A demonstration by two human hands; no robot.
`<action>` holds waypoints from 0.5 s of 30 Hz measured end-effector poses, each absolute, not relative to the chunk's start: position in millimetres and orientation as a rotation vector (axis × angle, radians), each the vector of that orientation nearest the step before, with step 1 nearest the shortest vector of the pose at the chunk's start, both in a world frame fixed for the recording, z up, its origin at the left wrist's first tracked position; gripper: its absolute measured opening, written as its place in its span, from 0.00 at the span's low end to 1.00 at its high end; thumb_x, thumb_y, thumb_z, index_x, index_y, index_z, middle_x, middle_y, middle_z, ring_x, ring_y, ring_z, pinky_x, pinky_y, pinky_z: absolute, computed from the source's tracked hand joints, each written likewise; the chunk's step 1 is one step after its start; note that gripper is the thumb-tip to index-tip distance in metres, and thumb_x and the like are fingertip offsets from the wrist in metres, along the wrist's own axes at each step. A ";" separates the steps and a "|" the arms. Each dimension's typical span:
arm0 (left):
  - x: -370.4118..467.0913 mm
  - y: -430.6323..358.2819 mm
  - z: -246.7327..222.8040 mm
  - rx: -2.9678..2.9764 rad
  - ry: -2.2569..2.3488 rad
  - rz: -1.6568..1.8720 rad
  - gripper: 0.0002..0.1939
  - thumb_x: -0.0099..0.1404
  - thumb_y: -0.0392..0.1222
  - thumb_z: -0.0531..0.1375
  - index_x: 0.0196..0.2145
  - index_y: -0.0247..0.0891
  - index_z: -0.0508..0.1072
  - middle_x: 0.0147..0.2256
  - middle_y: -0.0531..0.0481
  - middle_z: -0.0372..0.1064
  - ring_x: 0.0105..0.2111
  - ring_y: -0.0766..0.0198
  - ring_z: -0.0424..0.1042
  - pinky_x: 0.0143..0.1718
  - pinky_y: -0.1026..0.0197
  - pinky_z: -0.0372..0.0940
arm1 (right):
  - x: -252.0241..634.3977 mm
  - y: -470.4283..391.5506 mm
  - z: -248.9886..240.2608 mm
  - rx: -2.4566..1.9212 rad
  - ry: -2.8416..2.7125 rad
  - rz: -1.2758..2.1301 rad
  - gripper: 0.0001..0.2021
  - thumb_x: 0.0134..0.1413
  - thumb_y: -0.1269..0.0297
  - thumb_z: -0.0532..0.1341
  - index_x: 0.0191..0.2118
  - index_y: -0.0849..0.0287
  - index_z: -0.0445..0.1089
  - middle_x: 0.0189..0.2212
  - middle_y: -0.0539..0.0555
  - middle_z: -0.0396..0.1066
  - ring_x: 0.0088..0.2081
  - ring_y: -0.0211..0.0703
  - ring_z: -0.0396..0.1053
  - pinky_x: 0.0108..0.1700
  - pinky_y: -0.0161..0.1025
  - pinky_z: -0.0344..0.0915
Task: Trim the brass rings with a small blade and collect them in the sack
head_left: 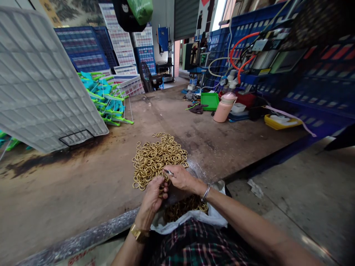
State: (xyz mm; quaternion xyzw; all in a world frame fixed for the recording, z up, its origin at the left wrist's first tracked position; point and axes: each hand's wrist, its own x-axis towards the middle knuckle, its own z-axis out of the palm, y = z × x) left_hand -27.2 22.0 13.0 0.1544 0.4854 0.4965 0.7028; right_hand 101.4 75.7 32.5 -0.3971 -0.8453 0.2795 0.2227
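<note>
A heap of brass-coloured rings lies on the brown table. At its near edge my left hand is closed on several rings, some showing between the fingers. Touching fingertips nearby, my right hand grips a small dark, pointed tool directed at the rings in my left hand. Below my hands, at the table's front edge, a white plastic bag holds more rings, darker in the shade.
A grey ribbed panel leans at the left beside green and turquoise frames. Farther back stand a pink bottle, a green tray, a yellow tray and a machine with orange hoses. Blue crates are stacked behind.
</note>
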 end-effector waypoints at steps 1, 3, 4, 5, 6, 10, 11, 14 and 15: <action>-27.8 22.2 12.9 0.341 1.078 1.080 0.12 0.50 0.42 0.63 0.26 0.36 0.62 0.18 0.56 0.61 0.14 0.75 0.59 0.12 0.74 0.46 | 100.6 77.2 33.5 -1.077 -2.325 0.801 0.10 0.55 0.69 0.52 0.26 0.60 0.66 0.23 0.50 0.66 0.26 0.35 0.58 0.31 0.31 0.53; -28.5 22.5 12.6 0.311 1.067 1.030 0.11 0.50 0.42 0.62 0.26 0.36 0.62 0.18 0.56 0.61 0.14 0.75 0.59 0.12 0.74 0.46 | 99.0 80.2 33.5 -1.043 -2.255 0.918 0.11 0.56 0.67 0.51 0.25 0.61 0.66 0.22 0.49 0.65 0.25 0.34 0.57 0.31 0.31 0.53; -28.5 22.6 12.5 0.292 1.058 1.009 0.11 0.51 0.42 0.62 0.26 0.36 0.62 0.19 0.55 0.61 0.14 0.75 0.59 0.13 0.75 0.45 | 98.2 81.8 32.7 -1.027 -2.203 0.992 0.11 0.55 0.67 0.51 0.26 0.61 0.66 0.22 0.48 0.64 0.25 0.34 0.58 0.31 0.31 0.54; -28.2 22.7 12.5 0.273 1.045 0.996 0.11 0.51 0.41 0.61 0.26 0.36 0.61 0.19 0.55 0.61 0.14 0.75 0.59 0.13 0.75 0.45 | 97.6 83.2 31.5 -1.015 -2.148 1.066 0.11 0.55 0.67 0.51 0.26 0.61 0.66 0.22 0.47 0.64 0.25 0.34 0.58 0.31 0.30 0.54; -27.7 22.7 12.7 0.254 1.031 0.991 0.10 0.51 0.41 0.61 0.26 0.36 0.61 0.19 0.55 0.61 0.14 0.75 0.59 0.13 0.75 0.45 | 97.0 84.5 30.1 -1.008 -2.098 1.136 0.10 0.54 0.68 0.51 0.26 0.61 0.66 0.21 0.47 0.64 0.25 0.33 0.58 0.30 0.30 0.55; -26.2 23.6 15.1 0.186 0.959 0.994 0.09 0.52 0.39 0.60 0.26 0.37 0.60 0.18 0.56 0.60 0.13 0.75 0.57 0.12 0.75 0.44 | 96.5 87.0 26.1 -1.068 -1.978 1.208 0.09 0.53 0.68 0.52 0.26 0.62 0.67 0.22 0.47 0.64 0.26 0.33 0.59 0.29 0.29 0.55; -26.1 24.0 15.9 0.172 0.941 0.996 0.09 0.53 0.39 0.59 0.26 0.37 0.60 0.18 0.56 0.59 0.12 0.76 0.56 0.12 0.75 0.43 | 96.9 86.7 26.1 -1.098 -1.968 1.166 0.09 0.53 0.68 0.52 0.28 0.62 0.67 0.23 0.47 0.64 0.26 0.33 0.59 0.30 0.30 0.55; -26.5 25.6 18.8 0.129 0.920 1.002 0.09 0.53 0.39 0.59 0.26 0.37 0.59 0.18 0.57 0.59 0.12 0.76 0.54 0.12 0.74 0.42 | 99.8 82.5 28.8 -1.173 -1.974 1.032 0.09 0.54 0.67 0.52 0.32 0.61 0.69 0.25 0.48 0.66 0.27 0.34 0.60 0.31 0.31 0.56; -26.5 26.1 19.7 0.122 0.920 1.004 0.09 0.53 0.39 0.58 0.26 0.37 0.59 0.18 0.57 0.58 0.12 0.77 0.54 0.12 0.75 0.42 | 101.0 80.3 30.0 -1.170 -1.989 1.023 0.09 0.54 0.67 0.52 0.33 0.61 0.69 0.25 0.48 0.67 0.28 0.34 0.60 0.32 0.31 0.56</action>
